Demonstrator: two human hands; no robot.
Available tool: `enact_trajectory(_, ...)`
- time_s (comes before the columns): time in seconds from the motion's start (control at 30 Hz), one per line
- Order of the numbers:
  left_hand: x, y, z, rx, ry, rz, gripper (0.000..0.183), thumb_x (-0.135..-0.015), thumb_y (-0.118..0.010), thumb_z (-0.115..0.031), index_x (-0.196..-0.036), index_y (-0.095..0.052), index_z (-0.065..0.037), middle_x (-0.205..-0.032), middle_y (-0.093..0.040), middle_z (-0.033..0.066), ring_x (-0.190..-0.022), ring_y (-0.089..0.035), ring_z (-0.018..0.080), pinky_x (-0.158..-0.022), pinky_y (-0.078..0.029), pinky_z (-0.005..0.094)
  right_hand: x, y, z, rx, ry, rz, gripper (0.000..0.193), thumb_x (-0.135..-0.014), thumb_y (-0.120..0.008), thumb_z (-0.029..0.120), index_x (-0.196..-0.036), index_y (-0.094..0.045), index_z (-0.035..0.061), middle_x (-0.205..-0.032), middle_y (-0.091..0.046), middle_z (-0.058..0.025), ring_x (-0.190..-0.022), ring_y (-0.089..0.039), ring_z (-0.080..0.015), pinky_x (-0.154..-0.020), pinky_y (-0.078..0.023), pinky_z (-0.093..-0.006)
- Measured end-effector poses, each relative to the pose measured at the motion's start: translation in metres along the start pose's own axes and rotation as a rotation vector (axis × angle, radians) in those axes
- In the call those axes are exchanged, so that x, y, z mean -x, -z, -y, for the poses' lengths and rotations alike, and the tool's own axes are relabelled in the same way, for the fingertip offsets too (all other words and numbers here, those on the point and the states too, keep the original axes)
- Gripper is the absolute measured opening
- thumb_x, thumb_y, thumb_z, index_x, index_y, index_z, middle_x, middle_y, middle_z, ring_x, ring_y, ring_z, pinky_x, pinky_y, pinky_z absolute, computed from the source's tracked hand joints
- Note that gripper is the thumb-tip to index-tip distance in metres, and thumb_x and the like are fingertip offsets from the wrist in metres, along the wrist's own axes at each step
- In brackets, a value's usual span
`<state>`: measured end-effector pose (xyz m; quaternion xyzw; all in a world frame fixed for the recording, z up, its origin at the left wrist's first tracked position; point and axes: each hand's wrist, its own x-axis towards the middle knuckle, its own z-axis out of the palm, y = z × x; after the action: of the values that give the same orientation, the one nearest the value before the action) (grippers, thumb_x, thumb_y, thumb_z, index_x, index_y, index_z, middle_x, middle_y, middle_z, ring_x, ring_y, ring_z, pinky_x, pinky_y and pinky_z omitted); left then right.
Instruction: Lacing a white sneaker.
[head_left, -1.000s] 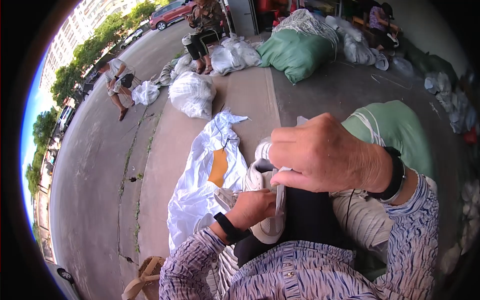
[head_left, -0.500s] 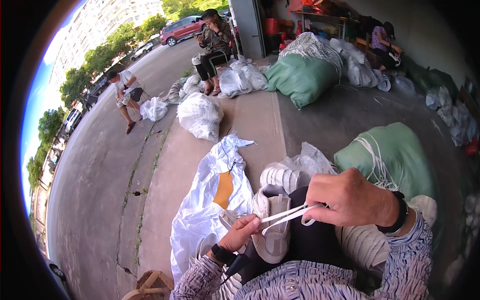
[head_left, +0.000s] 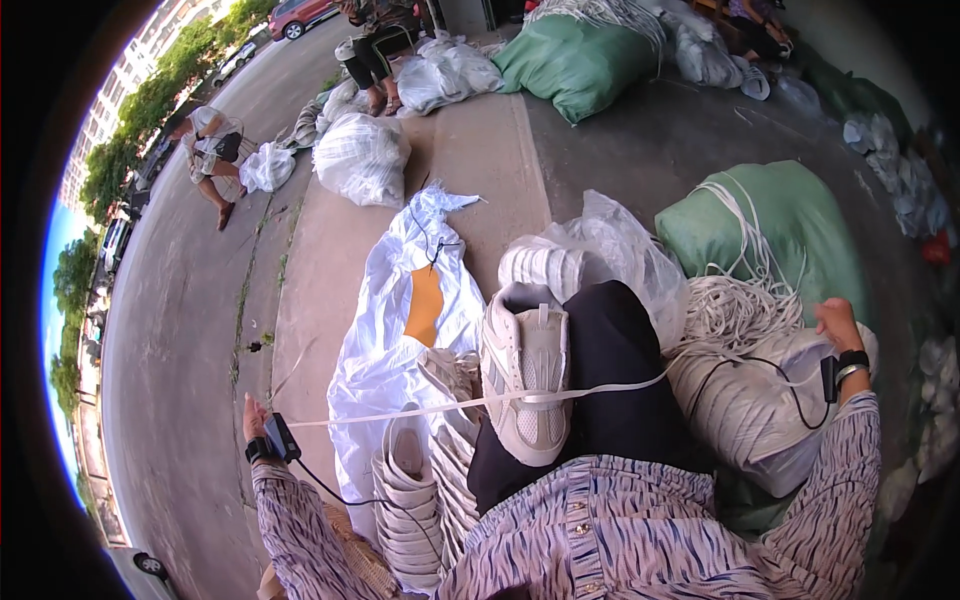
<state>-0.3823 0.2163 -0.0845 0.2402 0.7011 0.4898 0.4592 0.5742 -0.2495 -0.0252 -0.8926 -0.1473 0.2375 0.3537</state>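
A white sneaker [head_left: 525,375] rests sole-down on my lap, on the black cloth [head_left: 610,380] over my knee. A long flat white lace [head_left: 400,411] runs through its eyelets and stretches taut to both sides. My left hand [head_left: 253,417] is flung far out to the left, closed on one end of the lace. My right hand [head_left: 834,322] is far out to the right over a pile of laces, closed on the other end. Both wrists wear dark bands with a cabled device.
A white sack [head_left: 400,330] lies open at my left with stacked white sneakers [head_left: 408,500] by its mouth. A clear bag of shoes [head_left: 560,262], a heap of white laces [head_left: 740,305] and green sacks [head_left: 790,220] surround me. People sit or crouch among white bags [head_left: 360,155] further back.
My hands were close together at the sneaker's eyelets. They have swung wide apart, drawing the lace through the shoe until it is taut.
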Motion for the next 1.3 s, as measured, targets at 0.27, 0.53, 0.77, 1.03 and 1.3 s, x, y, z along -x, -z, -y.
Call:
enact_trajectory(0.27, -0.013, 0.114, 0.002, -0.097, -0.05, -0.623, 0.036, -0.088, -0.05, -0.045, -0.078, -0.048, -0.011, -0.058, -0.041, -0.0008, -0.044, -0.037, 0.011, -0.039, -0.026, 0.0264, 0.031, -0.098, 0.085, -0.223, 0.484, 0.071, 0.013, -0.084, -0.056, 0.015, -0.079, -0.06, 0.004, -0.057, -0.053, 0.0014, -0.044, -0.039, -0.0047, -0.042, -0.029, -0.0218)
enact_trajectory(0.53, 0.234, -0.215, 0.025, -0.167, -0.28, 0.774, 0.026, -0.096, -0.045, -0.034, -0.088, -0.051, -0.011, -0.056, -0.04, -0.0059, -0.042, -0.032, 0.0016, -0.035, -0.021, 0.0195, 0.189, -0.27, 0.257, -0.461, 0.602, 0.93, 0.022, -0.09, -0.052, 0.02, -0.101, -0.057, 0.002, -0.081, -0.061, -0.0046, -0.059, -0.05, -0.0049, -0.052, -0.04, -0.0194)
enact_trajectory(0.77, 0.368, -0.258, 0.061, -0.595, -0.624, 0.914, 0.019, -0.093, -0.051, -0.021, -0.088, -0.048, -0.002, -0.072, -0.052, 0.0111, -0.064, -0.054, 0.0241, -0.06, -0.044, 0.0343, 0.185, -0.252, 0.212, 0.564, 1.44, 0.512, 0.036, -0.072, -0.07, 0.021, -0.101, -0.059, 0.0037, -0.119, -0.052, -0.0158, -0.119, -0.044, -0.0292, -0.092, -0.04, -0.0409)
enact_trajectory(1.03, 0.36, -0.225, 0.063, -1.03, -0.758, 1.078, 0.022, -0.09, -0.054, -0.023, -0.08, -0.053, -0.003, -0.072, -0.054, 0.0158, -0.069, -0.056, 0.0362, -0.06, -0.044, 0.0389, 0.192, -0.266, 0.19, 0.584, 1.824, 0.202, 0.009, -0.071, -0.065, 0.012, -0.076, -0.06, 0.0064, -0.095, -0.059, -0.0082, -0.101, -0.054, -0.0248, -0.083, -0.044, -0.039)
enact_trajectory(1.3, 0.362, -0.233, 0.068, -0.33, -0.479, 0.934, 0.022, -0.099, -0.041, -0.018, -0.091, -0.055, -0.003, -0.066, -0.057, 0.0003, -0.059, -0.05, 0.0056, -0.055, -0.042, 0.0216, 0.213, -0.273, 0.176, 0.178, 1.233, 0.509, 0.01, -0.081, -0.053, 0.001, -0.09, -0.058, 0.0041, -0.079, -0.059, -0.0124, -0.073, -0.06, -0.0314, -0.063, -0.049, -0.0368)
